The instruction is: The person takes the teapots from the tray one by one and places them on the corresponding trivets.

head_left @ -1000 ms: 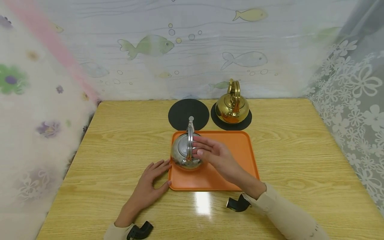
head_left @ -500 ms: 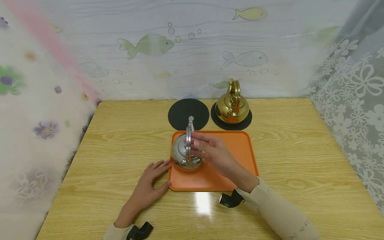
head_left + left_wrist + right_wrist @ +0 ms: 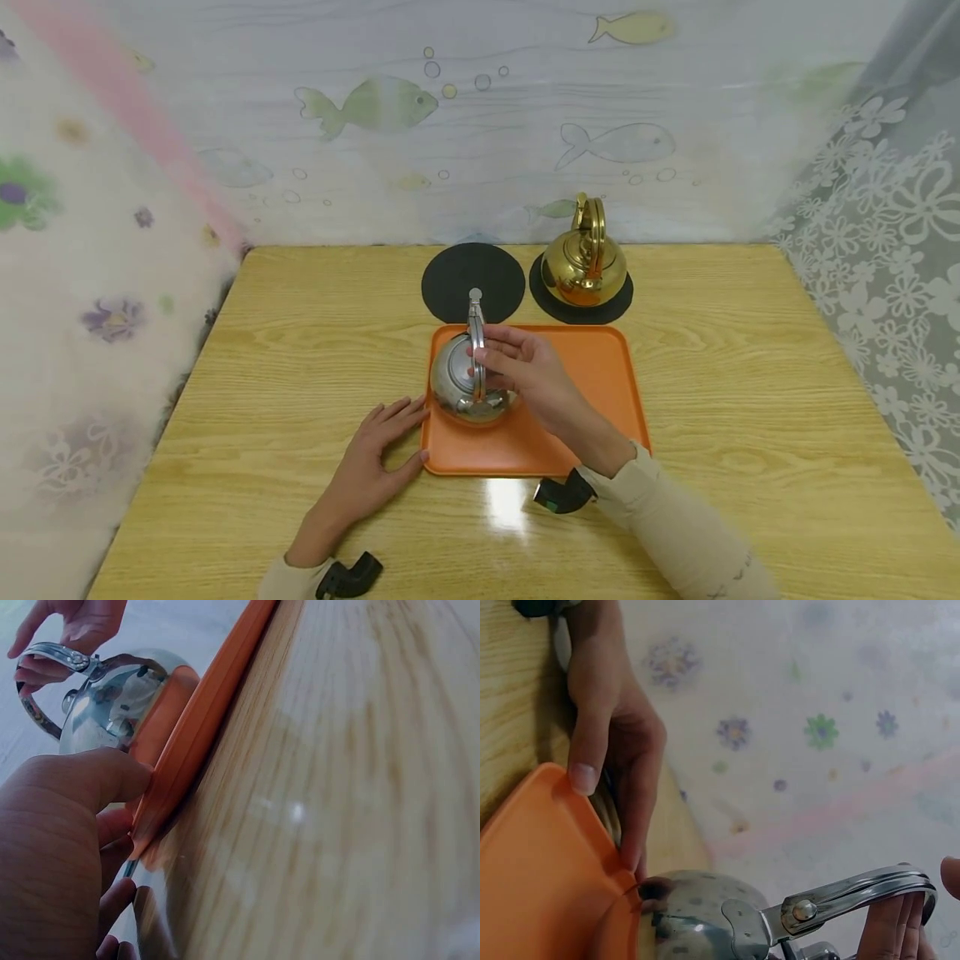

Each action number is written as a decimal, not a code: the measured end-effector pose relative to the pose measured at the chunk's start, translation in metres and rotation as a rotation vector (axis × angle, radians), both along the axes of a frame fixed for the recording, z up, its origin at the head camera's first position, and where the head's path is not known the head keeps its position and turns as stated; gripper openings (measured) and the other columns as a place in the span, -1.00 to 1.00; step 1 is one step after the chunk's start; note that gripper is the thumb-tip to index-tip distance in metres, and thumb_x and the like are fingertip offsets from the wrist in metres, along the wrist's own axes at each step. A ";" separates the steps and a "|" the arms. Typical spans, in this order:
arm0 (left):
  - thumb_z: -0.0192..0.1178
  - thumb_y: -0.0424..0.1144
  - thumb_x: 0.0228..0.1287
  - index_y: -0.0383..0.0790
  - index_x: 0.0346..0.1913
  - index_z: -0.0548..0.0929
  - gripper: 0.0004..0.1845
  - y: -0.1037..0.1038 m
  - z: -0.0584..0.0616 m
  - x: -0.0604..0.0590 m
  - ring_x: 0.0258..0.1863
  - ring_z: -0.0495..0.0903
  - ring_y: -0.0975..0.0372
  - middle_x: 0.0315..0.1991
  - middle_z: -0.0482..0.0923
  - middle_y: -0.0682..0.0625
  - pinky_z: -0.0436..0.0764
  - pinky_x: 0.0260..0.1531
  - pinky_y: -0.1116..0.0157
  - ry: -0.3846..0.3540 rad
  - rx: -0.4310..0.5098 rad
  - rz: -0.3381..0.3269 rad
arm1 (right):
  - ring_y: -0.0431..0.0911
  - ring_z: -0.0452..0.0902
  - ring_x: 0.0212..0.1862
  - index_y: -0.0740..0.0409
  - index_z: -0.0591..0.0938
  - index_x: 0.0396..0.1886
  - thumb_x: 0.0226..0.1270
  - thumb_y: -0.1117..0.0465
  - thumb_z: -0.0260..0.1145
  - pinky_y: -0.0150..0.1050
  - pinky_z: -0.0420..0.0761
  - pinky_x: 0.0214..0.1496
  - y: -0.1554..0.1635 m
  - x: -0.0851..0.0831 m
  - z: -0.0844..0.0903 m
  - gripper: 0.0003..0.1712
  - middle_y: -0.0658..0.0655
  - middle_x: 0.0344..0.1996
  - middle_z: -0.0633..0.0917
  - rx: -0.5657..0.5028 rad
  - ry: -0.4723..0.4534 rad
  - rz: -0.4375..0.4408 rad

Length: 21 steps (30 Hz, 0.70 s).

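Note:
A silver kettle point(image 3: 467, 382) stands on the left part of an orange tray point(image 3: 592, 367). My right hand point(image 3: 517, 367) has its fingers curled round the kettle's upright handle point(image 3: 476, 350); the handle point(image 3: 855, 896) and my fingertips point(image 3: 889, 930) show in the right wrist view. My left hand point(image 3: 371, 467) lies flat on the table, fingers straight, touching the tray's front-left corner point(image 3: 161, 799). In the left wrist view the kettle point(image 3: 112, 705) rises behind the tray's rim.
A gold kettle point(image 3: 583, 262) sits on a black round mat point(image 3: 622, 300) at the back. A second black mat point(image 3: 472, 279) lies bare beside it, just behind the tray. Patterned curtains close in the wooden table point(image 3: 750, 375) on three sides.
My right hand went from open beside the kettle to curled round its handle. The left hand has stayed at the tray's corner.

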State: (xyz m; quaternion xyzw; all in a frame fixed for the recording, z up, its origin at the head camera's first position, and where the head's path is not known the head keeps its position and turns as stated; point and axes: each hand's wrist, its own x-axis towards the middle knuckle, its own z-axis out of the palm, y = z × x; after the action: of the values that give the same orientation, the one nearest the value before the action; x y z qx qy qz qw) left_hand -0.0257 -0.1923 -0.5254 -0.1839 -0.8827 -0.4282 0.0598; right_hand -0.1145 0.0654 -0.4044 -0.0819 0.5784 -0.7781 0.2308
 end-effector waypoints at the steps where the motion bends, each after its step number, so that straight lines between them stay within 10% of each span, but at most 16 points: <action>1: 0.42 -0.18 0.28 0.00 0.38 0.57 -0.41 0.000 0.000 0.000 0.48 0.33 -0.04 0.44 0.45 0.04 0.09 0.48 -0.22 0.002 0.000 0.000 | -0.21 0.71 -0.16 0.45 0.43 0.35 0.47 0.42 0.21 -0.33 0.76 -0.12 -0.001 0.000 0.000 -0.51 0.19 -0.01 0.70 -0.003 -0.004 -0.009; 21: 0.41 -0.15 0.30 0.03 0.38 0.57 -0.42 0.000 0.001 0.001 0.48 0.33 -0.03 0.43 0.45 0.06 0.10 0.47 -0.21 -0.002 -0.002 0.009 | -0.22 0.69 -0.26 0.43 0.50 0.30 0.45 0.43 0.25 -0.36 0.75 -0.17 -0.010 -0.002 0.001 -0.54 0.10 -0.14 0.72 0.019 -0.028 -0.099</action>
State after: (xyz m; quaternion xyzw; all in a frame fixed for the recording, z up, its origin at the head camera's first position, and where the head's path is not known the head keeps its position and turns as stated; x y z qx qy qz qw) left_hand -0.0242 -0.1926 -0.5248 -0.1795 -0.8841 -0.4271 0.0607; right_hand -0.1163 0.0551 -0.4039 -0.0400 0.5858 -0.7841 0.2010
